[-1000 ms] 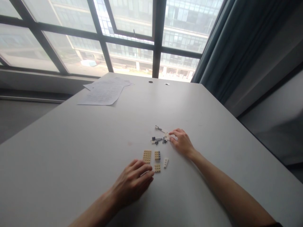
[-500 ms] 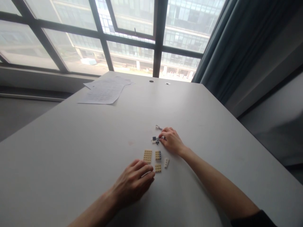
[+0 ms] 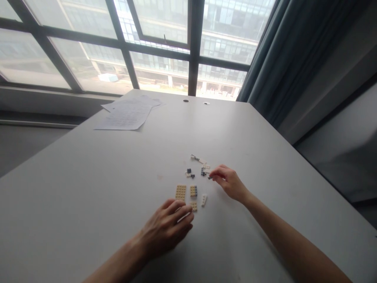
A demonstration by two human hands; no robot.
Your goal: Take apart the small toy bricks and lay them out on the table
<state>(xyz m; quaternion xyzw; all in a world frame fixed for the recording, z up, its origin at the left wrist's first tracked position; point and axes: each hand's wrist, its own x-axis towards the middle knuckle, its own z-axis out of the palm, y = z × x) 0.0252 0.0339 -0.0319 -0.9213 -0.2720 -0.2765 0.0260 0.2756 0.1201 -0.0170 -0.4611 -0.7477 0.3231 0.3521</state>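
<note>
My right hand (image 3: 231, 182) pinches a small grey toy brick (image 3: 209, 177) between thumb and fingertips, low over the table. Just left of it lie a cream piece (image 3: 207, 167) and a dark blue-grey brick (image 3: 202, 171). My left hand (image 3: 171, 220) rests with fingers apart at the near edge of a large tan plate brick (image 3: 180, 192), partly covering a small tan plate brick (image 3: 193, 205). Beside these are a tan-and-grey studded piece (image 3: 193, 191) and a narrow white brick (image 3: 204, 200).
Several small dark and white pieces (image 3: 190, 173) sit beyond the tan ones, with a long jointed piece (image 3: 196, 158) farther back. Printed papers (image 3: 123, 114) lie on the white table (image 3: 88, 177) at the far left. Windows and a dark curtain (image 3: 265, 59) stand behind.
My right hand has moved right, away from the dark pieces, with the small grey brick in its fingertips. Pieces it covered now show. My left hand has barely moved.
</note>
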